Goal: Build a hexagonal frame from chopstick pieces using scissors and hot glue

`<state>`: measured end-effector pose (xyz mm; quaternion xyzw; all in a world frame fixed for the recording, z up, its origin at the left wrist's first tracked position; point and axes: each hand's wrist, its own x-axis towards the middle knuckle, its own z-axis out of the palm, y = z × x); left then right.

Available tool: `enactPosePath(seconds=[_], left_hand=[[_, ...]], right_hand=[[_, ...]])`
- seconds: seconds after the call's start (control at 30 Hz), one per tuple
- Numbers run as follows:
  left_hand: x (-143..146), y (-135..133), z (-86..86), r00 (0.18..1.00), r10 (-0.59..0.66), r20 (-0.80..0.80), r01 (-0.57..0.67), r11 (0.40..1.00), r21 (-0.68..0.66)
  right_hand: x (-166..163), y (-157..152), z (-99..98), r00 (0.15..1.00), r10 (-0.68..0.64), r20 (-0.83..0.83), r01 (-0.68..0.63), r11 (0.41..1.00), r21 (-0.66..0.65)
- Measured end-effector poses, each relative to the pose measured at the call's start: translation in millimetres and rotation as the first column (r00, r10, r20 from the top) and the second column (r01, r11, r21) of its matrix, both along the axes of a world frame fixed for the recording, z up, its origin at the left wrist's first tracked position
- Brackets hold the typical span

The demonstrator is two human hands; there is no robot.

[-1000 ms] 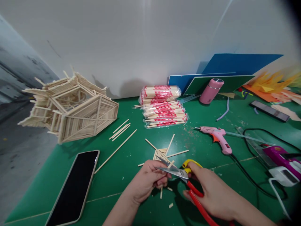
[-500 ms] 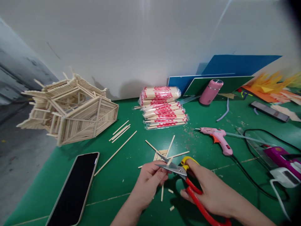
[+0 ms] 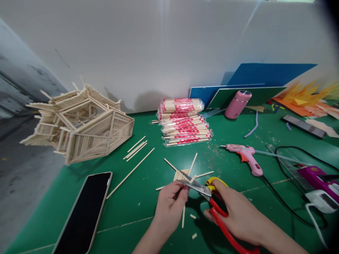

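Observation:
My right hand [image 3: 233, 213] grips the red and yellow handles of a pair of scissors [image 3: 209, 197]. Its metal blades point left and are slightly parted around a thin wooden stick [image 3: 188, 188]. My left hand [image 3: 171, 204] pinches that stick between thumb and fingers, just left of the blades. Short cut pieces [image 3: 193, 225] lie on the green table [image 3: 127, 208] below the hands. A small flat panel of glued sticks [image 3: 181, 173] lies just beyond the blades.
A stick-built model house [image 3: 82, 123] stands at far left. A black phone [image 3: 83, 211] lies near the front left edge. Wrapped chopstick bundles [image 3: 184, 121] sit at the back. A pink glue gun [image 3: 246, 157] with its cord, a pink bottle [image 3: 237, 102] and coloured boards lie on the right.
The scissors and both hands have shifted slightly, with the blades closing in on the stick. Another short offcut lies on the table below the hands.

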<state>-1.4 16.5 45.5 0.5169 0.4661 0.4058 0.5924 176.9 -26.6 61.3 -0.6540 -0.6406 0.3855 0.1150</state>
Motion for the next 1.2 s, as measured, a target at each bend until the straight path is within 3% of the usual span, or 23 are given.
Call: enactPosePath(seconds=[0.07,0.27,0.5,0.6,0.77,1.0,1.2], left_hand=[[-1.6,-0.2,0.0,0.999,-0.032,0.011,0.033,0.999,-0.02],[-3.9,1.8,-3.5,0.954,-0.14,0.265,0.202,0.954,-0.224],[-4.0,3.7,-6.1,0.912,-0.166,0.374,0.282,0.917,-0.281],[-1.8,2.8,-5.2,0.95,-0.142,0.279,0.216,0.943,-0.254],[0.1,0.1,-0.7,0.999,-0.032,-0.022,0.032,0.999,0.006],[-6.6,0.7,-5.9,0.99,-0.141,0.029,0.141,0.99,-0.027],[-7.7,1.7,-5.9,0.985,-0.169,-0.04,0.17,0.985,0.026]], right_hand=[[0.4,0.2,1.2,1.0,0.022,0.017,-0.022,1.0,0.009],[2.6,1.0,4.6,0.998,0.062,-0.018,-0.062,0.998,0.005],[1.9,-2.1,4.2,0.992,0.031,-0.119,-0.033,0.999,-0.014],[1.7,-2.0,1.6,0.994,0.011,-0.106,-0.013,1.0,-0.021],[2.4,-0.8,-0.7,1.0,0.0,0.006,0.0,1.0,0.001],[2.9,-0.9,5.9,0.998,0.061,0.002,-0.061,0.998,0.013],[2.6,-1.5,6.1,0.999,0.05,-0.018,-0.05,0.999,-0.004]])
